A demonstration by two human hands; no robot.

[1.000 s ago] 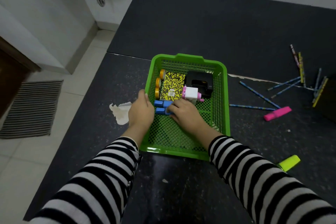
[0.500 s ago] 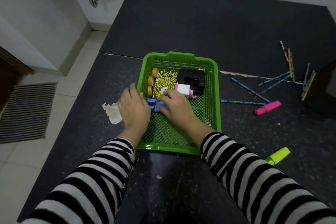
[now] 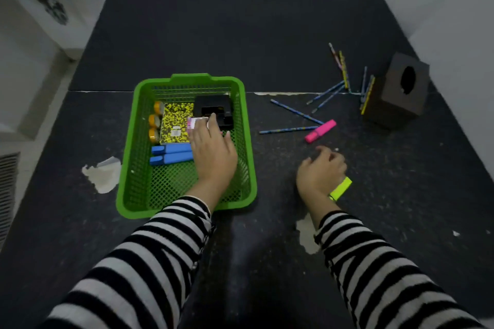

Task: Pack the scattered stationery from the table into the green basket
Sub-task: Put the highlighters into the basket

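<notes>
Black-and-white striped sleeves [image 3: 149, 262] entered from the near edge of the dark table [image 3: 267, 275].

Right hand [image 3: 320, 173]: positioned above the bare tabletop to the right of the green basket [image 3: 127, 147], knuckles up and fingers curled downward. The hand was blurred, so whether the fingers gripped anything could not be determined. A yellow highlighter [image 3: 341, 188] lay on the table just beside the wrist, partly hidden by it.

Left hand [image 3: 213, 153]: located inside the basket, palm down, fingers extended flat. The fingertips reached a pink-and-white item [image 3: 195, 123] in the middle of the basket.

Basket contents, near to far:
- Two blue highlighters [image 3: 171, 153], side by side, just left of the left hand.
- A yellow-and-black notebook [image 3: 177, 121], lying flat.
- Three orange round items [image 3: 155, 120], in a row along the left wall.
- A black hole punch [image 3: 213, 108], in the far right corner.

A crumpled paper scrap [image 3: 103, 173] lay on the table, touching the basket's left side.

Stationery outside the basket, all to its right:
- A pink highlighter [image 3: 320, 131], beyond the right hand.
- Two blue pencils [image 3: 295, 112], beside the pink highlighter.
- Further pencils [image 3: 343, 72], scattered farther back, near a dark box [image 3: 398, 99].
</notes>
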